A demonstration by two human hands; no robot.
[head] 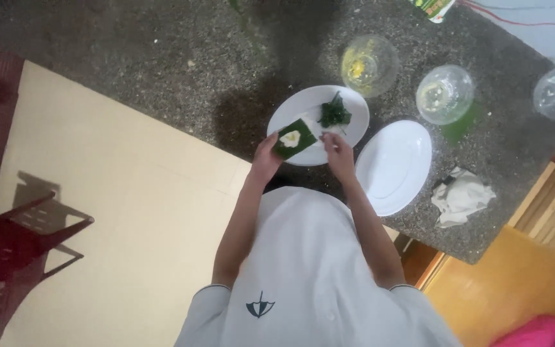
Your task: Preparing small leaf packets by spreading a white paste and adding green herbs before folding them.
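A leaf (293,139) is held at the near left rim of a plate (303,109), on which a heap of greens (334,115) is set further back. A second plate (393,166) lies just to the right. Three bowls (445,94) are ranged behind, and a crumpled cloth (460,196) is placed right of the second plate.

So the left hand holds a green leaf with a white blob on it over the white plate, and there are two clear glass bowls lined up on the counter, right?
Not quite: the head view shows three clear glass bowls on the counter, not two. The rest holds: the left hand holds the green leaf with a white blob over the white plate.
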